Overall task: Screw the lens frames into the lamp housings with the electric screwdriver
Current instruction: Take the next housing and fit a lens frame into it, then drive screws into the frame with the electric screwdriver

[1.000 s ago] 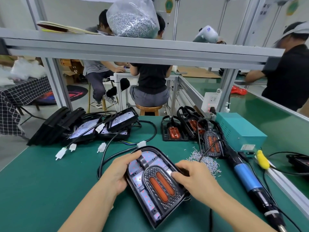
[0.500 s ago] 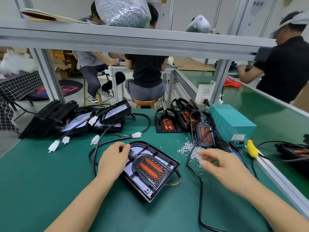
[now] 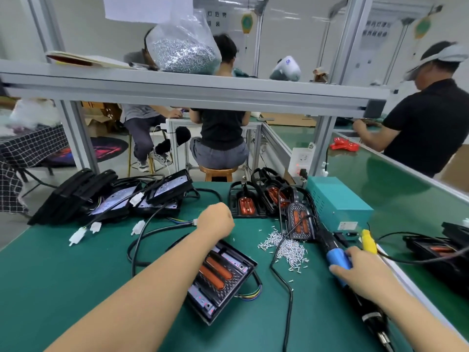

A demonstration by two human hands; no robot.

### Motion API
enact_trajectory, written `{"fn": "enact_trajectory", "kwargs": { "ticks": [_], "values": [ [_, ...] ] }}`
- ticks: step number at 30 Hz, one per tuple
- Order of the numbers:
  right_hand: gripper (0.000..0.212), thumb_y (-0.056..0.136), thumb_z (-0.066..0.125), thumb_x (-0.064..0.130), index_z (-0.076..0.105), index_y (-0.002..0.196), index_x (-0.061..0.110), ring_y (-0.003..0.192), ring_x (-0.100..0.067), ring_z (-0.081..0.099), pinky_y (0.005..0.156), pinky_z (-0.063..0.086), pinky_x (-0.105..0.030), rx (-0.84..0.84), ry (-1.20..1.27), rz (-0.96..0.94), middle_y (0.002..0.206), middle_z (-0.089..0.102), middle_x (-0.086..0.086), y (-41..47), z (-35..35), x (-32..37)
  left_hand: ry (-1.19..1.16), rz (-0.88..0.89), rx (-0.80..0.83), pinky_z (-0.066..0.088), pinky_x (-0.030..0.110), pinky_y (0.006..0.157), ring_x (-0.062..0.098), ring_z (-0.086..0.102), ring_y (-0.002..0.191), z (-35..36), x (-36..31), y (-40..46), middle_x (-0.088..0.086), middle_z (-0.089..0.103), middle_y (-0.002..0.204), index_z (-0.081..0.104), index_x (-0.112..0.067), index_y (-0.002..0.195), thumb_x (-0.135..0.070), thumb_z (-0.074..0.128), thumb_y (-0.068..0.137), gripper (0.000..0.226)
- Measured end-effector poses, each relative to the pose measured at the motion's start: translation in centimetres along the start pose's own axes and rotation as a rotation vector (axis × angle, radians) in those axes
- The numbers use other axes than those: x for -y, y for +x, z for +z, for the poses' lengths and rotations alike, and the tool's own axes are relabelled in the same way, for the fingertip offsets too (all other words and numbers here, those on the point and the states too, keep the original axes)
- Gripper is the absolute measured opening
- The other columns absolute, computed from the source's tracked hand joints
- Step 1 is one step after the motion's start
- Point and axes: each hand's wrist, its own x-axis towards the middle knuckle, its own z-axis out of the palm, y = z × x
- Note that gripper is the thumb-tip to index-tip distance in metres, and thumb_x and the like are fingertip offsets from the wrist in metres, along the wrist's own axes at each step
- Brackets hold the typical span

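On the green workbench (image 3: 76,288), the electric screwdriver (image 3: 337,260), lying lengthwise toward the worker, is grasped by the right hand (image 3: 365,273), right of the lamp housing (image 3: 223,278) past which the left hand (image 3: 215,221) is held clenched.

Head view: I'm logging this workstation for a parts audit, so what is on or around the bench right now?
Lamp housing with lens frame: one, black with orange lenses, bench centre.
Loose screws: a pile, silver, right of it.
Electric screwdriver: one, blue and black, right.
Control box: one, teal, back right.
Bare housings: several, black, back left.
Lens frames: several, black and orange, back centre.
Screw bag: one, clear, shelf.
Left hand: fist beyond the housing.
Right hand: grips the screwdriver.
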Motion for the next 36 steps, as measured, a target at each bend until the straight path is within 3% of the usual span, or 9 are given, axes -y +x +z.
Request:
{"fn": "enact_trajectory", "kwargs": {
  "ticks": [4, 13, 16, 22, 27, 31, 32, 33, 36],
  "values": [
    [0.038, 0.085, 0.065, 0.047, 0.046, 0.091, 0.015, 0.079, -0.02, 0.054, 0.057, 0.036, -0.03, 0.029, 0.117, 0.057, 0.077, 0.05, 0.004, 1.0, 0.7, 0.1, 0.177, -0.043, 0.068, 0.047, 0.033, 0.077, 0.029, 0.061, 0.104, 2.1, -0.7, 1.3, 0.009, 0.065, 0.113, 0.06, -0.008, 0.101, -0.019, 0.065, 0.086, 0.019],
    [0.042, 0.086, 0.064, 0.042, 0.037, 0.099, 0.013, 0.081, -0.023, 0.055, 0.058, 0.036, -0.03, 0.023, 0.016, 0.071, 0.087, 0.05, 0.001, 0.8, 1.4, 0.7, 0.311, -0.019, 0.077, 0.044, 0.037, 0.086, 0.03, 0.059, 0.104, 2.9, -1.3, 1.7, 0.009, 0.063, 0.113, 0.049, -0.013, 0.09, -0.013, 0.063, 0.086, 0.015],
    [0.041, 0.083, 0.068, 0.036, 0.041, 0.1, 0.011, 0.079, -0.024, 0.056, 0.057, 0.036, -0.029, 0.027, 0.09, 0.085, 0.087, 0.054, -0.002, 0.8, 1.2, 0.2, 0.325, -0.009, 0.097, 0.045, 0.035, 0.075, 0.029, 0.059, 0.1, 2.9, -1.2, 1.9, 0.008, 0.062, 0.113, 0.05, -0.012, 0.093, -0.016, 0.066, 0.084, 0.019],
    [0.026, 0.074, 0.075, 0.015, 0.052, 0.083, 0.01, 0.054, -0.019, 0.052, 0.049, 0.037, -0.028, -0.035, 0.64, 0.078, 0.07, 0.058, -0.008, 0.1, -0.4, -0.7, 0.338, 0.005, 0.11, 0.043, 0.034, 0.07, 0.03, 0.059, 0.097, 3.0, -1.3, 2.1, 0.009, 0.062, 0.108, 0.047, -0.011, 0.087, -0.005, 0.06, 0.082, 0.015],
    [0.017, 0.074, 0.059, -0.007, 0.058, 0.088, 0.004, 0.039, -0.015, 0.043, 0.038, 0.037, -0.019, 0.189, 1.349, 0.226, 0.054, 0.049, -0.006, -1.1, -3.8, -0.8, 0.368, 0.053, 0.203, 0.043, 0.034, 0.072, 0.029, 0.054, 0.091, 2.8, -1.4, 1.6, 0.01, 0.059, 0.109, 0.047, -0.009, 0.089, -0.001, 0.043, 0.089, 0.009],
    [0.035, 0.064, 0.051, 0.001, 0.057, 0.098, 0.004, 0.045, -0.014, 0.048, 0.041, 0.046, -0.021, 0.321, 1.713, 0.113, 0.061, 0.052, -0.005, -2.1, -6.8, -0.5, -0.134, 0.029, 0.094, 0.046, 0.038, 0.066, 0.032, 0.061, 0.108, 1.1, -1.4, 1.2, 0.028, 0.063, 0.09, 0.046, -0.007, 0.062, 0.001, 0.048, 0.084, 0.023],
    [0.035, 0.066, 0.051, 0.003, 0.056, 0.1, 0.007, 0.048, -0.015, 0.049, 0.043, 0.048, -0.023, 0.312, 1.763, 0.068, 0.062, 0.052, -0.005, -2.3, -7.4, -0.4, -0.359, 0.021, 0.069, 0.043, 0.034, 0.06, 0.018, 0.033, 0.075, 0.3, -1.3, 0.7, 0.024, 0.059, 0.076, 0.048, -0.008, 0.058, 0.003, 0.05, 0.081, 0.025],
    [0.036, 0.066, 0.053, 0.005, 0.056, 0.102, 0.01, 0.05, -0.015, 0.049, 0.044, 0.049, -0.024, 0.288, 1.797, 0.016, 0.062, 0.052, -0.004, -2.4, -7.9, -0.2, -0.572, 0.016, 0.048, 0.042, 0.029, 0.059, 0.028, 0.05, 0.063, -0.5, -1.1, 0.0, 0.018, 0.057, 0.07, 0.053, -0.008, 0.057, 0.003, 0.054, 0.079, 0.025],
    [0.034, 0.067, 0.058, 0.011, 0.059, 0.1, 0.016, 0.052, -0.014, 0.05, 0.046, 0.049, -0.025, 0.185, 1.885, -0.163, 0.063, 0.05, -0.001, -2.9, -8.7, 0.7, -1.141, -0.032, 0.049, 0.047, 0.018, 0.053, 0.014, 0.052, 0.059, -2.7, 0.3, -3.0, 0.007, 0.061, 0.066, 0.066, -0.008, 0.076, 0.002, 0.061, 0.086, 0.015]
  ]
}}
